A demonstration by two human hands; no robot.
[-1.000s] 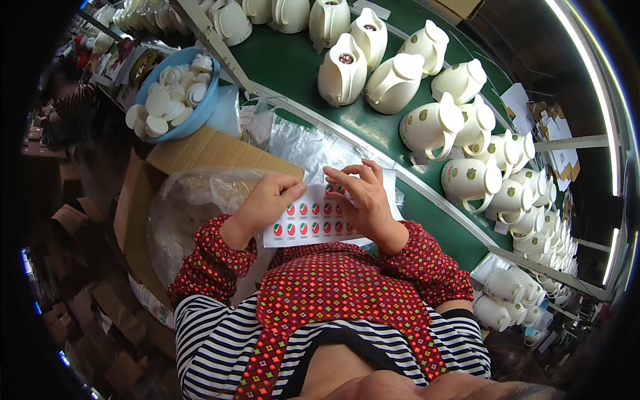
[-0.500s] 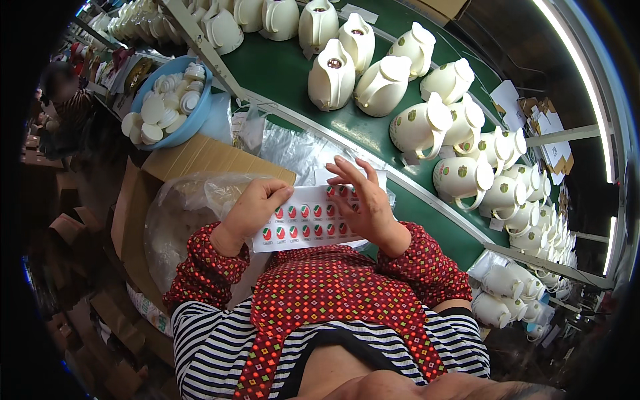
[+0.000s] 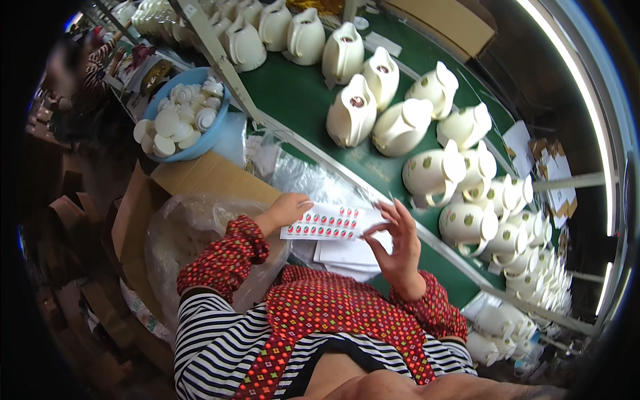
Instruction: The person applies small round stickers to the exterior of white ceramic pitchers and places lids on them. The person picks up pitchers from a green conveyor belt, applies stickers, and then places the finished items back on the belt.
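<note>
My left hand [image 3: 285, 212] pinches the left end of a white sticker sheet [image 3: 329, 223] with rows of small red round stickers, holding it flat in front of me. My right hand [image 3: 397, 245] is lifted just right of the sheet, fingers spread and curled, thumb and forefinger close together near the sheet's right edge. I cannot tell whether a sticker is on its fingertips. More white sheets [image 3: 347, 255] lie stacked under the held one. Cream ceramic jugs [image 3: 351, 113] stand on the green conveyor belt [image 3: 293, 93] beyond my hands.
A blue bowl [image 3: 193, 148] of white lids sits at the upper left beside a cardboard box [image 3: 200, 179] lined with clear plastic [image 3: 187, 233]. Several more cream jugs [image 3: 467, 220] with green emblems crowd the belt at right. Another person works far up left.
My right hand has come off the sticker sheet and lifted to its right side. My left hand keeps the sheet, which has shifted a little.
</note>
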